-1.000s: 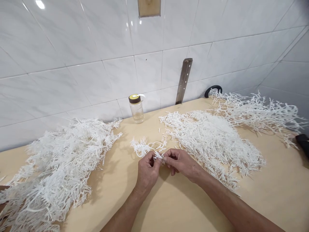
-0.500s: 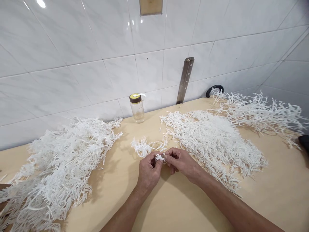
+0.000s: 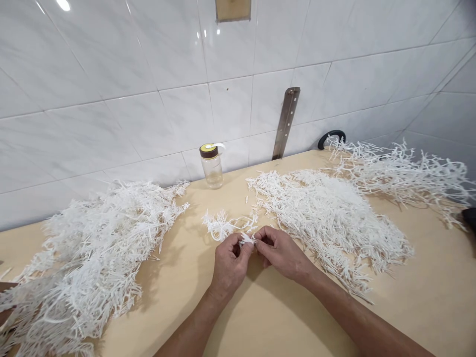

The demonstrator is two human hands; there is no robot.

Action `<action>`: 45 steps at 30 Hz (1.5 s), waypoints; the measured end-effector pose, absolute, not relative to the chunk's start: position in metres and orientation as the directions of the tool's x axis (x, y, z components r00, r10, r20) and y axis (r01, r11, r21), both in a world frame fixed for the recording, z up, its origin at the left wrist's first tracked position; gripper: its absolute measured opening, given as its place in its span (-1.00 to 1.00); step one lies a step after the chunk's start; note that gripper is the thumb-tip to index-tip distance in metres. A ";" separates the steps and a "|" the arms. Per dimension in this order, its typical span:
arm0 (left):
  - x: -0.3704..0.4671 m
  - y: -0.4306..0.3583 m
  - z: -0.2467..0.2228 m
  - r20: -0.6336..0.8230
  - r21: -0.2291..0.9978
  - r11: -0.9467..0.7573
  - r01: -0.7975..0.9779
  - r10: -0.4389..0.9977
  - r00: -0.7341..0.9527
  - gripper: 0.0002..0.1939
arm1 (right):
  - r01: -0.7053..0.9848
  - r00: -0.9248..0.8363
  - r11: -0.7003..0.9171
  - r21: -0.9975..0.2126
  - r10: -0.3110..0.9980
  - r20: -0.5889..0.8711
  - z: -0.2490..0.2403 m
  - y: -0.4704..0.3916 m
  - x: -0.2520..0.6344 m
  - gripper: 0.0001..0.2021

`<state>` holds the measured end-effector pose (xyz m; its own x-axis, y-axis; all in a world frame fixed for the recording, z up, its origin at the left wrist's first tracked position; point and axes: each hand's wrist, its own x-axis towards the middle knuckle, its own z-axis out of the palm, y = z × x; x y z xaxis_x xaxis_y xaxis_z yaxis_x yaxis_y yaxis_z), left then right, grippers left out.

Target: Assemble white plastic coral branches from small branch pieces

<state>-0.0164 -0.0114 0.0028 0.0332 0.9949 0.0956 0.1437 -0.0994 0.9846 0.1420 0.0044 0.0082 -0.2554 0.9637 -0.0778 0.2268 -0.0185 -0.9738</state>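
Observation:
My left hand [image 3: 231, 263] pinches a small white branched piece [image 3: 247, 239] between thumb and forefinger. Close on its right, my right hand [image 3: 278, 252] has thumb and forefinger pressed together at the piece's right end. The two hands nearly meet over the wooden table [image 3: 290, 317]. Just beyond them lies a loose white branched sprig [image 3: 223, 225]. A dense heap of white strands [image 3: 323, 213] spreads to the right, and a larger fluffy white heap [image 3: 107, 248] covers the left side.
A clear jar [image 3: 212, 171] with a dark and yellow lid stands near the tiled wall. A metal strip [image 3: 286, 124] leans on the wall. At the back right are a black curved object [image 3: 331, 136] and tangled white branches [image 3: 405, 173].
The small white piece has turned slightly between my fingers, and my right hand's fingers have shifted a little. The heaps lie as before.

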 end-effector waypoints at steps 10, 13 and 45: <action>-0.017 -0.011 -0.002 0.101 0.978 -0.096 0.185 0.995 -0.016 -0.70 | 0.259 -0.242 -0.005 -0.966 0.968 -0.070 0.003 0.005 0.141 -0.84; -0.019 -0.009 -0.001 0.071 0.988 -0.071 0.135 0.997 0.003 -0.69 | 0.180 -0.286 -0.050 -0.982 0.953 -0.101 0.003 0.006 0.141 -0.81; -0.021 -0.007 0.003 -0.049 0.998 0.046 0.047 0.997 0.067 -0.73 | 0.313 -0.238 0.066 -0.947 0.971 -0.010 0.004 0.001 0.138 -0.82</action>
